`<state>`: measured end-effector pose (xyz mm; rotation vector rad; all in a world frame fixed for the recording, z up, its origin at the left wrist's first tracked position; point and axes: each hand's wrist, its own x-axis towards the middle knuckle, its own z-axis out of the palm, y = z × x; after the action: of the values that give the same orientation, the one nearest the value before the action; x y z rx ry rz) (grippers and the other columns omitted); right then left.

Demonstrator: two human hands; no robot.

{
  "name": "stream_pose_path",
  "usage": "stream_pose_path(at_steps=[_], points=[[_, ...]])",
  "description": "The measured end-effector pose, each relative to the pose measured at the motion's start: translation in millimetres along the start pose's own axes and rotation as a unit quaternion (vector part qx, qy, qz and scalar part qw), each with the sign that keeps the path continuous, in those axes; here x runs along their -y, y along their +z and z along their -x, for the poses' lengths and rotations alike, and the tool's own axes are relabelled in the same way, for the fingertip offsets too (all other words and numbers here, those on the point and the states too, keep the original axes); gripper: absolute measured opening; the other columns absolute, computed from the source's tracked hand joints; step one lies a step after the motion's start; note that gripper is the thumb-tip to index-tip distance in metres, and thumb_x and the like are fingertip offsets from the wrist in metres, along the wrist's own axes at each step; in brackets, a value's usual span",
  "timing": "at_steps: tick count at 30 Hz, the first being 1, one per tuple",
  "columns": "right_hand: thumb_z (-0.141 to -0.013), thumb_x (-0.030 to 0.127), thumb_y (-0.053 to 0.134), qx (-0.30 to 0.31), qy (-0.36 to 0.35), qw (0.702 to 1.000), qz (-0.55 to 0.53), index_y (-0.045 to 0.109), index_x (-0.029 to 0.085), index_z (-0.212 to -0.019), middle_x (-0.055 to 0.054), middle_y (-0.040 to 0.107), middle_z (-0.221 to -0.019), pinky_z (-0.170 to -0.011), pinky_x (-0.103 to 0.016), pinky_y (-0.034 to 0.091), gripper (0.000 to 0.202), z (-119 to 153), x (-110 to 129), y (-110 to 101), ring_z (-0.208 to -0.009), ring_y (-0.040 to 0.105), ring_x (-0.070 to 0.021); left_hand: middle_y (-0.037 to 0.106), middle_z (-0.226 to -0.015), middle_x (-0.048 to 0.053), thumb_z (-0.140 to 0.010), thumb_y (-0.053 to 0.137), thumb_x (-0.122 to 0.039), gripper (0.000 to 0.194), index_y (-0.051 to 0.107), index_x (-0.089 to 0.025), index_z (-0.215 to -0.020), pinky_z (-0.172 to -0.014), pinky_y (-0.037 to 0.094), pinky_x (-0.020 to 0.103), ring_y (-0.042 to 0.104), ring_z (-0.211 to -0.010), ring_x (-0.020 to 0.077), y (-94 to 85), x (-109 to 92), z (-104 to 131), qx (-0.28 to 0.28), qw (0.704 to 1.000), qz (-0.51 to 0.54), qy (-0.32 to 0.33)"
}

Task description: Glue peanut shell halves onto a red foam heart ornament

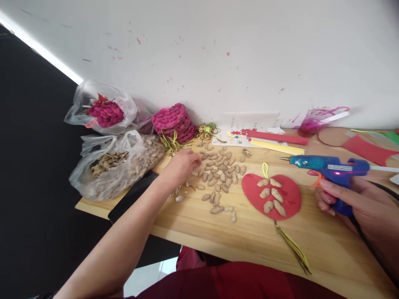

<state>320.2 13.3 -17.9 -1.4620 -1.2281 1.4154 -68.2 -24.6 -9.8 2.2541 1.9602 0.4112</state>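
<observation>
My left hand (182, 166) reaches out to a loose pile of peanuts (218, 170) on the wooden table (243, 236), fingertips touching the nuts at the pile's left edge. Whether it has one pinched I cannot tell. My right hand (358, 199) grips a blue glue gun (327, 168), nozzle pointing left, a red light glowing on its body. Between the hands lies a red heart-shaped cutout (289, 197) with several peanuts stuck on it, a yellow-green loop at its top and a tassel (293, 247) trailing below.
Two clear plastic bags stand at the left, one with peanuts (118, 166), one with pink woven pieces (104, 112). A stack of pink woven discs (174, 120) leans by the wall. Red and yellow paper strips (277, 139), a brown disc (332, 136) and a pink-stained cup (311, 122) lie behind.
</observation>
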Motion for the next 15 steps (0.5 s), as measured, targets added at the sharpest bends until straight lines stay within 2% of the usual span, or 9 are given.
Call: stream_pose_path(at_steps=[6,9,12,15], points=[[-0.06,0.05,0.087,0.01,-0.008,1.0,-0.015,0.06,0.021,-0.079,0.003,0.052,-0.053,-0.037,-0.024,0.038,0.043,-1.6,-4.4,-2.5,-0.046,0.053,-0.0145,0.066,-0.096,0.01,-0.09,0.05,-0.015,0.018,0.068,-0.016,-0.089,-0.088,0.049,0.037,0.061,-0.093,0.0239,0.7,-0.1,10.5,-0.041,0.999,0.018,-0.023],[-0.061,0.051,0.087,0.007,-0.004,1.0,-0.003,0.059,0.021,-0.075,0.002,0.053,-0.053,-0.039,-0.022,0.04,0.043,-1.4,-3.3,-3.0,-0.047,0.054,-0.0136,0.068,-0.094,0.008,-0.091,0.048,-0.016,0.017,0.065,-0.018,-0.092,-0.087,0.048,0.035,0.061,-0.093,0.023,1.8,-0.9,14.0,-0.018,0.999,0.038,-0.032],[-0.055,0.055,0.088,0.015,0.01,1.0,0.01,0.057,0.02,-0.067,0.001,0.055,-0.052,-0.039,-0.022,0.041,0.048,-1.4,-1.9,-3.5,-0.047,0.055,-0.0143,0.069,-0.093,0.007,-0.091,0.046,-0.013,0.021,0.065,-0.02,-0.095,-0.087,0.046,0.035,0.061,-0.092,0.0234,6.2,-1.2,12.1,0.01,0.999,0.03,-0.038],[-0.052,0.056,0.088,0.008,0.008,1.0,0.005,0.056,0.021,-0.063,0.001,0.054,-0.052,-0.038,-0.022,0.041,0.049,-0.1,0.1,-2.8,-0.046,0.054,-0.0142,0.07,-0.089,0.005,-0.092,0.048,-0.015,0.02,0.067,-0.022,-0.096,-0.086,0.045,0.035,0.061,-0.091,0.0233,8.8,-1.2,8.0,0.015,0.998,0.04,-0.054]])
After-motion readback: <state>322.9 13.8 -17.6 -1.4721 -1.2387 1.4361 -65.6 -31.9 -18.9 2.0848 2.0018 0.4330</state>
